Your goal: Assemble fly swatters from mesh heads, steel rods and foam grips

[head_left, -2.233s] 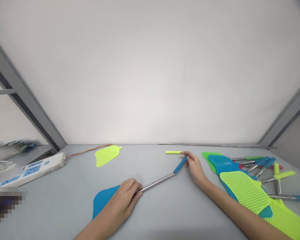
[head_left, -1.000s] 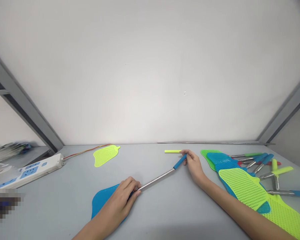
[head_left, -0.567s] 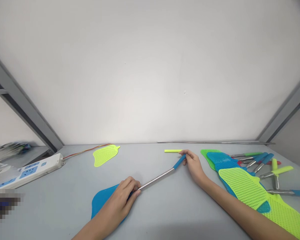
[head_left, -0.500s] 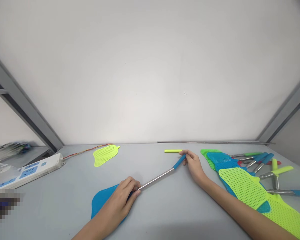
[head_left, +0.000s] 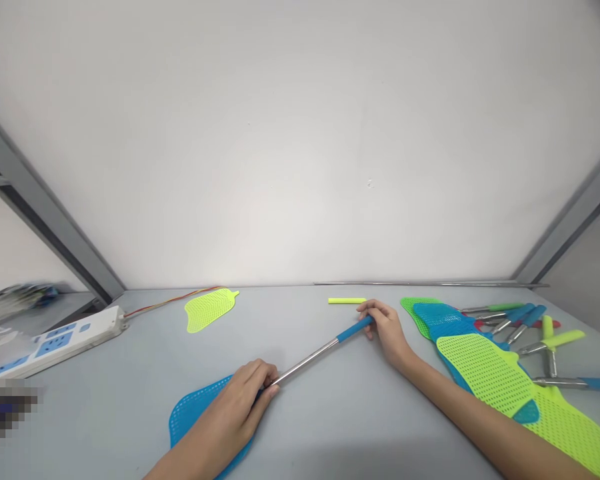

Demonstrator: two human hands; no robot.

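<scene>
blue grip [head_left: 354,329]: since the earlier frame, coming nearly into line with the metal rod [head_left: 307,363], where it was bending at the joint; the blue mesh head [head_left: 195,408] is also showing farther to the left.
left hand [head_left: 245,400]: mostly closing, its thumb and fingers pinching the metal rod close to the blue mesh head; hand and wrist are covering part of that head, which is lying on the grey table [head_left: 140,387].
metal rod: slanting up and away to the right, spanning the gap between both hands.
right hand [head_left: 383,327]: half curling, its thumb and fingertips holding the far end of the blue grip, just beside a yellow tube [head_left: 347,301].
table, left: a white power strip [head_left: 105,322] is trailing red and yellow wires [head_left: 173,301] to just behind a yellow-green mesh head [head_left: 211,311] lying flat.
table, middle to right: a thin metal bar [head_left: 430,284] is running along the foot of the pale wall [head_left: 300,147], behind the yellow tube.
table, far right: swatters [head_left: 485,370] are overlapping in a heap, their green, blue, red and yellow handles [head_left: 534,316] pointing rightward.
room: grey posts [head_left: 55,210] are leaning at both sides, framing the wall.
</scene>
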